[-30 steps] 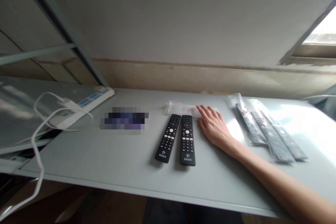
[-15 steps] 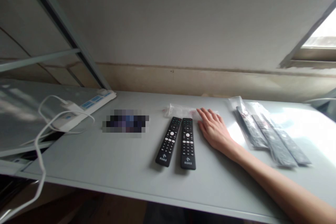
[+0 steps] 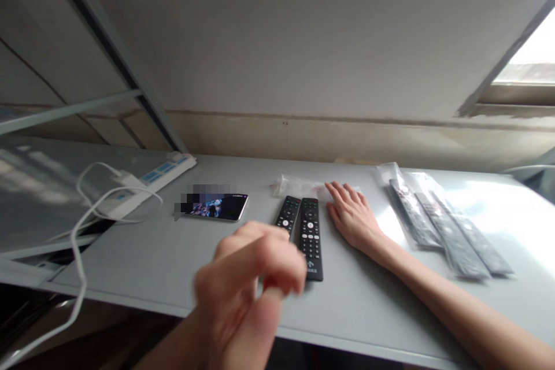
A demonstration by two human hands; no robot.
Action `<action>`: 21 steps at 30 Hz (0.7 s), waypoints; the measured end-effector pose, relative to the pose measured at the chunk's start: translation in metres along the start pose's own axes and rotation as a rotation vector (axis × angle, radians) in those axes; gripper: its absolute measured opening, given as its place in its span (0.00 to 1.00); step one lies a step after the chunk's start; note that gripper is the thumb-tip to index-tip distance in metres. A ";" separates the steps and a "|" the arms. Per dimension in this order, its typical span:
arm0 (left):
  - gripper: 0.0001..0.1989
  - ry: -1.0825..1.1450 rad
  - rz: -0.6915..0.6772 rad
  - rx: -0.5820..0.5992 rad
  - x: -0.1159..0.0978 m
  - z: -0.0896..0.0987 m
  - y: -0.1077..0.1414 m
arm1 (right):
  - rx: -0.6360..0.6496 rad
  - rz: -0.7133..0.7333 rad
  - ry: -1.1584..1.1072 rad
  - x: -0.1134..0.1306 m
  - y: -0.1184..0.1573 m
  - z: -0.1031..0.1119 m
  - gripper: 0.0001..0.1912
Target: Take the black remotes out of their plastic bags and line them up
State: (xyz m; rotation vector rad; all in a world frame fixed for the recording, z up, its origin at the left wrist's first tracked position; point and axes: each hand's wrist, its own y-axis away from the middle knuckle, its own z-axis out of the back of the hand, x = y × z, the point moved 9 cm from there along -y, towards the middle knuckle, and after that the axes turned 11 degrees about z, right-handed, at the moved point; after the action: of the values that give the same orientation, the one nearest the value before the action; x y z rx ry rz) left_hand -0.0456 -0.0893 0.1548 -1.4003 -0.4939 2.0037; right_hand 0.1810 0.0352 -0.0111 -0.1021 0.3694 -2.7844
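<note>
In the head view my right hand [image 3: 353, 211] lies flat on the grey table with its fingers spread, fingertips over a clear plastic sleeve [image 3: 295, 186]. Just left of it, two black remote controls lie side by side. The right remote control [image 3: 310, 225] shows nearly whole; the left remote control [image 3: 287, 215] shows only its upper part. My left hand [image 3: 255, 277], blurred, hangs in front of the left remote's lower end, fingers curled in toward the thumb. Nothing can be seen in it, and whether it touches the remote is unclear.
Several remotes in clear plastic sleeves [image 3: 451, 228] lie at the right. To the left are a phone [image 3: 219, 206] with a lit screen, a white power strip [image 3: 162, 176] and a looping white cable [image 3: 78, 243]. The table's front edge [image 3: 347, 347] runs below.
My left hand has come into view from below, over the left remote control. My right hand stays where it was. The view has shifted slightly.
</note>
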 end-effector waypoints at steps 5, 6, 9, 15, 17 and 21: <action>0.17 -0.354 -0.082 0.200 0.074 -0.058 -0.082 | -0.060 -0.004 -0.038 0.000 0.001 0.004 0.32; 0.18 -0.398 -0.054 0.228 0.094 -0.064 -0.089 | -0.082 0.000 -0.032 0.000 0.002 0.005 0.31; 0.17 -0.565 0.012 0.343 0.145 -0.076 -0.091 | -0.102 0.019 -0.016 0.001 0.003 0.004 0.30; 0.32 -0.619 0.223 0.595 0.194 -0.076 -0.064 | 0.012 0.010 -0.070 0.000 0.002 -0.004 0.29; 0.36 -0.554 0.286 0.635 0.201 -0.075 -0.060 | 0.030 0.013 -0.092 0.000 0.002 -0.003 0.29; 0.40 -0.518 0.352 0.667 0.214 -0.075 -0.055 | 0.028 0.016 -0.122 -0.001 0.004 0.000 0.30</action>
State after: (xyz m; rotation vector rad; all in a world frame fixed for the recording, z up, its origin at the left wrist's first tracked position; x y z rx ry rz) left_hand -0.0098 0.0933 0.0141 -0.5801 0.2352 2.4952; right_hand 0.1831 0.0321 -0.0120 -0.2599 0.2999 -2.7496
